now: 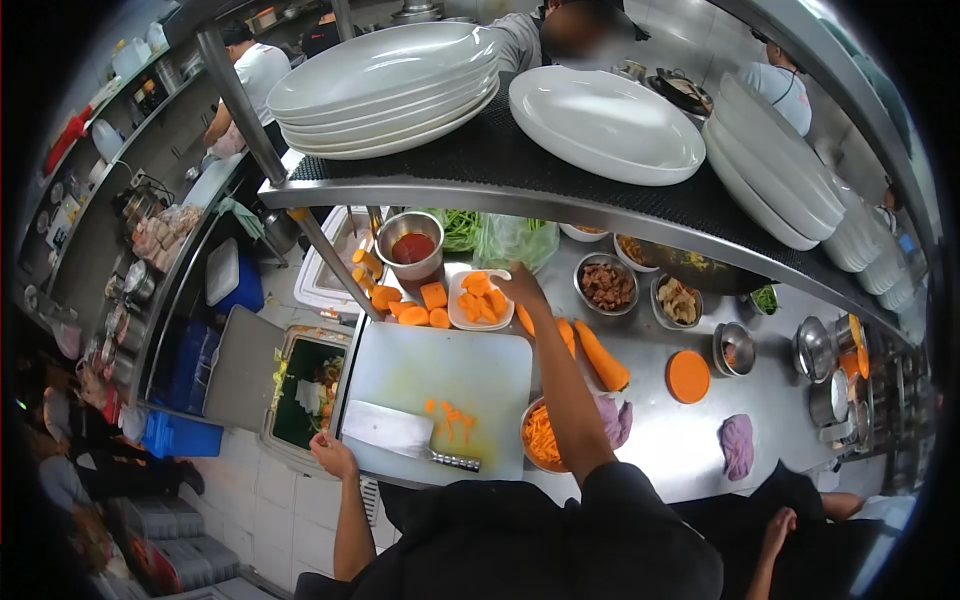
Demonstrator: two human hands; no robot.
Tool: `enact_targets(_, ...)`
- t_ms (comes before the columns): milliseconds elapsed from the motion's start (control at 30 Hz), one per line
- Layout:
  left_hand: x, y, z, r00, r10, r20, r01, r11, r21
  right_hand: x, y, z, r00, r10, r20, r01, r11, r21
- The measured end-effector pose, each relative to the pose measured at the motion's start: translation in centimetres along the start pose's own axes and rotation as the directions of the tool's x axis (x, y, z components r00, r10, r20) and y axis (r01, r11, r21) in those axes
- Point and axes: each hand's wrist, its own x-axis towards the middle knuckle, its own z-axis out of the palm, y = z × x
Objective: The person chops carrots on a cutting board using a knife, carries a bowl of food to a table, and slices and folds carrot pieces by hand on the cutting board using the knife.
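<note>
My right hand (521, 285) reaches across the steel counter and grips the right rim of a small white dish (456, 314) of carrot chunks (480, 299). Beside the bottom left corner of the white cutting board (450, 360), my left hand (333, 456) has its fingers curled; what they hold, if anything, cannot be made out. A cleaver (390, 428) lies flat on the board, its handle pointing right. Small carrot bits (455, 420) are scattered above the handle. My right forearm partly covers a bowl of shredded carrot (543, 440).
Left of the board stands an open bin (300, 385) with scraps. Whole carrots (600, 357), a bowl of red sauce (412, 247), bowls of meat (607, 285) and a purple cloth (736, 447) are on the counter. A shelf (400, 190) with stacked plates overhangs it. Other people stand nearby.
</note>
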Motion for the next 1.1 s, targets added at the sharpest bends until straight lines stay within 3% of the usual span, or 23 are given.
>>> enact_targets(67, 0.3, 0.6, 0.0, 0.998, 0.060, -0.037, -0.061, 0.998, -0.024, -3.6, 0.1, -0.1, 0.990, -0.111, -0.089, 0.123, 0.982, 0.144)
enact_targets(100, -2.8, -1.4, -1.2, 1.000, 0.019, 0.015, -0.019, 1.000, 0.014, -8.1, 2.5, -0.1, 0.991, -0.118, -0.066, 0.128, 0.979, 0.160)
enact_targets(200, -1.0, -0.7, -0.3, 0.996, 0.085, 0.006, -0.085, 0.996, -0.003, -14.1, 2.5, 1.7, 0.942, -0.312, -0.124, 0.333, 0.912, 0.241)
enact_targets(267, -1.1, -0.8, -0.4, 0.995, 0.103, -0.004, -0.103, 0.995, -0.001, -19.1, 3.3, 3.1, 0.959, -0.278, -0.057, 0.272, 0.843, 0.464)
enact_targets(467, -1.1, -0.8, -0.5, 0.997, 0.077, 0.029, -0.078, 0.997, 0.016, -27.5, 4.5, 5.8, 0.984, -0.178, 0.020, 0.153, 0.894, 0.421)
enact_targets(700, -0.8, -1.6, -0.5, 0.990, 0.135, 0.050, -0.135, 0.991, -0.004, -26.6, 3.6, 5.6, 0.968, -0.247, -0.034, 0.246, 0.926, 0.285)
enact_targets(1100, -1.2, -0.8, -0.5, 0.997, 0.066, 0.049, -0.069, 0.996, 0.051, -26.2, 4.4, 5.9, 0.956, -0.294, 0.004, 0.288, 0.941, 0.179)
